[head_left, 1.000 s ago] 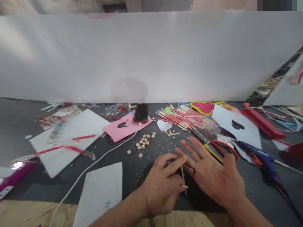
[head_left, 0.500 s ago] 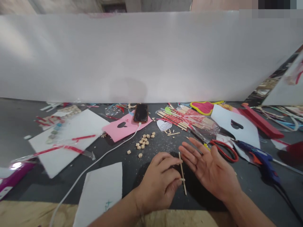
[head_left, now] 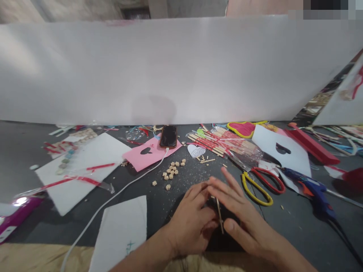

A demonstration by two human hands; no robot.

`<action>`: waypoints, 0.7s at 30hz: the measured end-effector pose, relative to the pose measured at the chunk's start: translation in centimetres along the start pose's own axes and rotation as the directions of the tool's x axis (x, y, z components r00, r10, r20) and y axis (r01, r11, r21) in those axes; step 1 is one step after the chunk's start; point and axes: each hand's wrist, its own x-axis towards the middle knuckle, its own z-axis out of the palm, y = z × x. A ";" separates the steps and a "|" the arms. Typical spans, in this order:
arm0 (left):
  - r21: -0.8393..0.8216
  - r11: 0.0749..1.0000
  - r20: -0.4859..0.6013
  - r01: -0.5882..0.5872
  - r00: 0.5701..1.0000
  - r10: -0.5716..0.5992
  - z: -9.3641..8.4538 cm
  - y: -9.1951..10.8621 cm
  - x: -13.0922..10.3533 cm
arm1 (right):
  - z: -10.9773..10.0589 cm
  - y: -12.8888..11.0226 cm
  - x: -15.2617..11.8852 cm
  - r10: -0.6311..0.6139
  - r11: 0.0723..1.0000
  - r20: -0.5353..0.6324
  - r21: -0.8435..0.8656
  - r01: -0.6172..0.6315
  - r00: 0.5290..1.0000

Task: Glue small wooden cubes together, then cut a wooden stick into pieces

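Observation:
My left hand (head_left: 193, 221) is closed, its fingers curled round the upper part of a thin wooden stick (head_left: 220, 216). The stick's lower end shows in the gap between my hands; its top is hidden. My right hand (head_left: 241, 215) has its fingers stretched out and leaning over, the fingertips meeting my left fingers above the stick. Its thumb is apart from the fingers, near the stick's lower part. Beyond my left hand lies a loose group of small wooden bundles (head_left: 171, 172). Scissors (head_left: 244, 185) with one red and one yellow handle lie just past my right hand.
A blue glue gun (head_left: 319, 189) lies at the right with its cord. A phone (head_left: 168, 136) on pink paper (head_left: 136, 155) has a white cable (head_left: 124, 186) running toward me. Red-banded sticks (head_left: 210, 143) lie behind. White sheets (head_left: 121, 223) and a white panel (head_left: 181, 71) surround the work.
My right hand has turned from palm up to palm inward and moved left, its fingers now against my left fingers. More of the scissors' yellow handle shows. My left hand stays around the stick.

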 end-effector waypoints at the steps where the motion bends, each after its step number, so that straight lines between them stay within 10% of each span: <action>1: -0.001 1.000 0.012 -0.016 1.000 0.016 0.0 0.1 0.0 | 0.1 0.2 0.0 0.006 0.998 0.033 -0.066 -0.004 0.999; 6: 0.014 0.998 -0.007 -0.067 0.998 0.067 -0.5 0.5 -0.1 | -0.3 2.3 0.2 0.277 0.942 -0.392 -0.070 -0.328 0.877; 10: -0.032 0.998 -0.004 -0.047 0.999 0.047 -0.5 0.2 -0.3 | -1.1 1.8 0.1 0.374 0.926 -0.449 0.140 -0.350 0.812; 14: -0.219 0.976 -0.031 -0.016 0.999 0.010 -0.3 -0.1 -0.3 | -0.8 0.7 -0.1 0.272 0.961 -0.441 0.081 -0.264 0.856; 18: -0.532 0.839 -0.004 0.113 0.991 -0.136 -0.8 -0.1 -0.2 | -0.1 1.2 -0.1 0.019 0.978 -0.159 -0.202 -0.051 0.987; 21: -0.728 0.668 0.021 0.156 0.978 -0.205 -1.1 0.0 -0.1 | 0.1 2.1 0.0 0.154 0.959 -0.203 -0.203 -0.196 0.967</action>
